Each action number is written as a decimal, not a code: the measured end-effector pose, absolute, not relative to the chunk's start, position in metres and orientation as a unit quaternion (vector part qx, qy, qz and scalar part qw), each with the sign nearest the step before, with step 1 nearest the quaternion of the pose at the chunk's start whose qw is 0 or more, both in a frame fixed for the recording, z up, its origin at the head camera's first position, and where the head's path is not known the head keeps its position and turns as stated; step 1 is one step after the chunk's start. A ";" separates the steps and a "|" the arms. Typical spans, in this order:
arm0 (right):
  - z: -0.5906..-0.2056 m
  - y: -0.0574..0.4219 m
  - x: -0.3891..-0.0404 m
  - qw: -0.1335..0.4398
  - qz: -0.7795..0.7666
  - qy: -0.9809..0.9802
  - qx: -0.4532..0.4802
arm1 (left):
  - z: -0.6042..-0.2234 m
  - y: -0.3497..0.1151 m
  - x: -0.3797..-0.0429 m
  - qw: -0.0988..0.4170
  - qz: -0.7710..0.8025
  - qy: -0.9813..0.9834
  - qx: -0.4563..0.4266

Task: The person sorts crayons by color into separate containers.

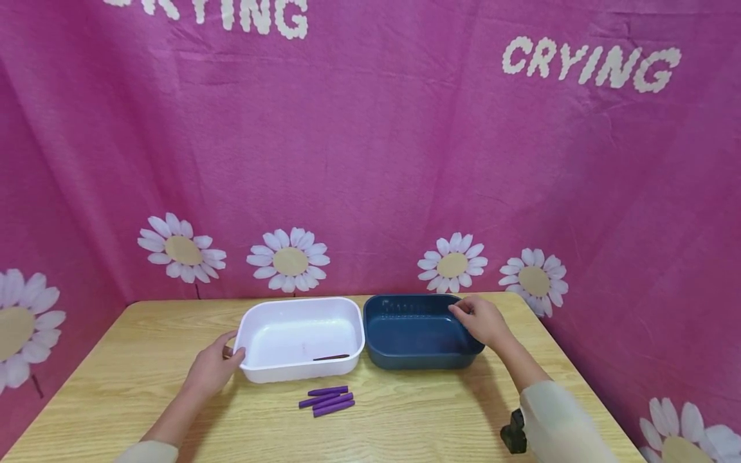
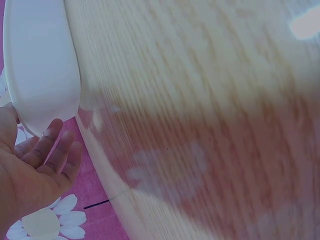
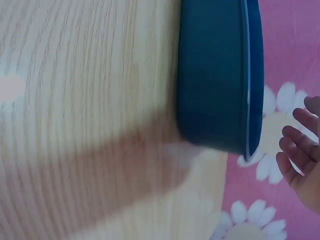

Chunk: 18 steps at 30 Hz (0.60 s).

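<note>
My left hand (image 1: 213,364) holds the left rim of a white plastic basin (image 1: 298,371), thumb over the edge and fingers against the outer wall. In the left wrist view the fingers (image 2: 47,150) are bent beside the basin's end. A slim dark reddish stick (image 1: 331,357) lies inside, near the front wall. My right hand (image 1: 483,319) hovers over the right side of a dark blue basin (image 1: 421,361), fingers loosely bent. The right wrist view shows these fingers (image 3: 300,145) apart from the rim, holding nothing. In front of the basins lie several purple crayon-like sticks (image 1: 332,403).
Both basins stand side by side, almost touching, on a wooden table (image 1: 417,418). A pink cloth (image 1: 370,161) with white daisies hangs behind and along both sides. A small black device (image 1: 514,433) is by the right sleeve.
</note>
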State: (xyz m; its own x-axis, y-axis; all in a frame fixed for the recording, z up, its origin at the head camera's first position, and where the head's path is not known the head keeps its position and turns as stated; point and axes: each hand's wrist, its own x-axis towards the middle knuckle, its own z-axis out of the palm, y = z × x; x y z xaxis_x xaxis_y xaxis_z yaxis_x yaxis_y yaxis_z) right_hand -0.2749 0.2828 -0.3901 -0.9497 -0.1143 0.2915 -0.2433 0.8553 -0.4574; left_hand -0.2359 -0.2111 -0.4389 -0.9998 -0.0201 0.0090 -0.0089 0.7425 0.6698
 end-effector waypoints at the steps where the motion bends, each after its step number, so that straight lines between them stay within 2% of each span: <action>1: -0.392 0.288 -0.275 0.133 0.255 -0.954 0.081 | -0.439 -0.211 -0.236 0.007 -0.360 -0.933 0.009; 10: -0.410 0.318 -0.272 0.122 0.321 -0.939 -0.027 | -0.441 -0.212 -0.236 0.010 -0.364 -0.931 0.015; 18: -0.428 0.317 -0.276 0.099 0.368 -0.922 -0.064 | -0.441 -0.212 -0.236 0.019 -0.364 -0.931 0.010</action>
State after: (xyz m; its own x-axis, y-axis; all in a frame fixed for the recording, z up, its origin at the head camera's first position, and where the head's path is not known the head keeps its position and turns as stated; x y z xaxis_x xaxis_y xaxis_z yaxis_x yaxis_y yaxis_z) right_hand -0.2764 0.3171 -0.4280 -0.9723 0.1905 0.1357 0.0447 0.7208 -0.6917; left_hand -0.2355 -0.2120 -0.4412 -0.9991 -0.0330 0.0271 -0.0059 0.7345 0.6786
